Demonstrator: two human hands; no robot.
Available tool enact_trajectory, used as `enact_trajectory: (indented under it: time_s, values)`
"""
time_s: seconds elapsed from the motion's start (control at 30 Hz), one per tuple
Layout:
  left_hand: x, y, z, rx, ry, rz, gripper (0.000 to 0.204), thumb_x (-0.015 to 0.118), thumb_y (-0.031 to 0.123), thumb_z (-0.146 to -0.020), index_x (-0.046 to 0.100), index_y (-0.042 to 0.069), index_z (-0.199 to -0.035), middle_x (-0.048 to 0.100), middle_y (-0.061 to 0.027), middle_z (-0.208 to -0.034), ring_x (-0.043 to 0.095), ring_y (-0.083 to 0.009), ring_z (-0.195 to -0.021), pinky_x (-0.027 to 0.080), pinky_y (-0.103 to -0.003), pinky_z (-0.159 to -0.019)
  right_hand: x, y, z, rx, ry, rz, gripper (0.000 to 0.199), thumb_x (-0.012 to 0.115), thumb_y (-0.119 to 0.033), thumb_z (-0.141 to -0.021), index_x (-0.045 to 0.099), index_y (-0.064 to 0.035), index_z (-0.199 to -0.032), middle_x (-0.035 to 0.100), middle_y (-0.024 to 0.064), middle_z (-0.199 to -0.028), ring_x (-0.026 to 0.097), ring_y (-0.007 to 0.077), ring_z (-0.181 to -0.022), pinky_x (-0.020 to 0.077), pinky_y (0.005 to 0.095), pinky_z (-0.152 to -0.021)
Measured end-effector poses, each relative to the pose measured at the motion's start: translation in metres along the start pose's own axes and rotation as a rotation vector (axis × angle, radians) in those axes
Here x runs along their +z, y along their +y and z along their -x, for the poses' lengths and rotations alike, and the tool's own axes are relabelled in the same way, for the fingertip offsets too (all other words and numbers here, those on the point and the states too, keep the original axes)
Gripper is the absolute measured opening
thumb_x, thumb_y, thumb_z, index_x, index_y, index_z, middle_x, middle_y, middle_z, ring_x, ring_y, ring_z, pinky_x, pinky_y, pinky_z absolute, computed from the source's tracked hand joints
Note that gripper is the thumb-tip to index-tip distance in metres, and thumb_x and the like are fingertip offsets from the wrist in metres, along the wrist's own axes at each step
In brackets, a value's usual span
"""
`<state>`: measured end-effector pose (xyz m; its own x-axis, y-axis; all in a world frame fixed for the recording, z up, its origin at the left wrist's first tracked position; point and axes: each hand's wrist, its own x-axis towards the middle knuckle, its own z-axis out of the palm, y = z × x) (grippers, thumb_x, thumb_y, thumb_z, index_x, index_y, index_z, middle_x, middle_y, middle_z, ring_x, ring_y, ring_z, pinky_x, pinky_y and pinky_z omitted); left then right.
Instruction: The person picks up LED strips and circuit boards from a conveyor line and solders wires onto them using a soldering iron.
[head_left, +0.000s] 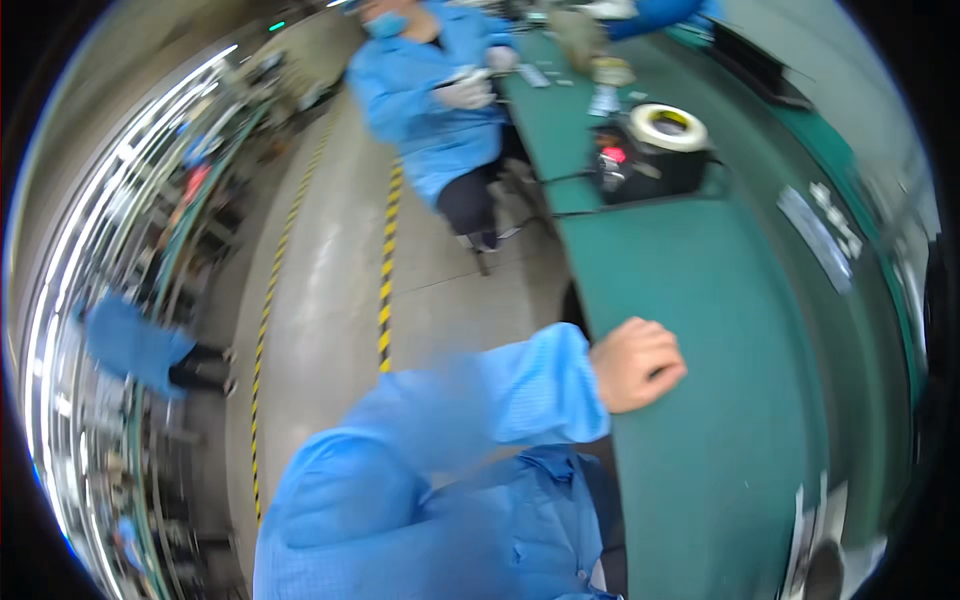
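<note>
My left hand [640, 365] rests at the near-left edge of the green tabletop [720, 430], its arm in a blue sleeve reaching in from the lower left. Its fingers are curled into a loose fist with a small dark gap by the thumb, and nothing shows inside. Farther along the table stands a black box-like device [655, 170] with a small red light, apart from the hand. A roll of pale tape [668, 127] lies on top of it. My right hand is out of view.
A seated co-worker [430, 100] in blue, wearing white gloves, works at the table's far end. Pale strips [815, 238] lie along the right side. Yellow-black floor tape [386, 290] marks an aisle at left; beyond it another person [135, 345] stands by shelving.
</note>
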<state>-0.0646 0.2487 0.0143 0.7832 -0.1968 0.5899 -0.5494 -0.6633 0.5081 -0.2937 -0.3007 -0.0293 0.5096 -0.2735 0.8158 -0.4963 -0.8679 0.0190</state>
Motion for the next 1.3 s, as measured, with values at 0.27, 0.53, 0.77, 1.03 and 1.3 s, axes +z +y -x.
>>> enact_trajectory:
  time_s: [0.27, 0.53, 0.77, 1.03, 1.3]
  values:
    - [0.025, 0.026, -0.057, -0.211, -0.197, 0.313, 0.008, 0.064, 0.011, -0.083, 0.066, 0.005, -0.088, 0.064, -0.0091, -0.088, 0.061, -0.0269, -0.085, 0.045, -0.035, -0.079, -0.017, -0.102, -0.048, 0.884, 0.304, -1.185, 0.024, 0.064, -0.025, -0.087, 0.063, -0.0012, -0.091, 0.059, 0.0047, -0.073, 0.055, 0.0160, -0.065, 0.0431, 0.0308, -0.056]
    - [0.120, 0.057, -0.157, -0.075, -0.276, 0.107, 0.020, 0.059, 0.018, -0.085, 0.065, 0.007, -0.101, 0.063, -0.0104, -0.098, 0.060, -0.0308, -0.090, 0.048, -0.036, -0.083, -0.032, -0.105, -0.052, 1.056, 0.271, -1.213, 0.029, 0.048, -0.030, -0.100, 0.053, -0.0067, -0.083, 0.052, 0.0034, -0.077, 0.031, 0.0023, -0.047, 0.0216, 0.0175, -0.041]
    - [0.247, -0.087, -0.283, -0.527, 0.050, 0.257, 0.057, 0.072, 0.023, -0.075, 0.053, -0.004, -0.122, 0.061, -0.0203, -0.117, 0.062, -0.0308, -0.098, 0.048, -0.038, -0.089, -0.049, -0.124, -0.063, 1.109, 0.190, -1.308, 0.039, 0.040, -0.030, -0.101, 0.037, -0.0090, -0.069, 0.033, -0.0004, -0.068, 0.025, 0.0079, -0.052, 0.0239, 0.0227, -0.049]
    - [0.301, -0.074, -0.390, -0.700, -0.236, -0.045, 0.087, 0.078, 0.033, -0.062, 0.043, -0.006, -0.133, 0.054, -0.0248, -0.127, 0.054, -0.0370, -0.115, 0.041, -0.038, -0.101, -0.042, -0.112, -0.050, 1.013, 0.204, -1.286, 0.034, 0.041, -0.024, -0.099, 0.035, -0.0072, -0.070, 0.032, 0.0021, -0.069, 0.032, 0.0096, -0.062, 0.0302, 0.0239, -0.058]
    - [0.314, 0.003, -0.384, -0.496, -0.452, -0.452, 0.095, 0.080, 0.056, -0.062, 0.045, 0.004, -0.133, 0.056, -0.0204, -0.125, 0.053, -0.0341, -0.117, 0.043, -0.041, -0.099, -0.031, -0.109, -0.044, 0.918, 0.233, -1.311, 0.027, 0.044, -0.023, -0.099, 0.044, -0.0058, -0.078, 0.040, 0.0009, -0.072, 0.028, 0.0062, -0.051, 0.0254, 0.0194, -0.046]
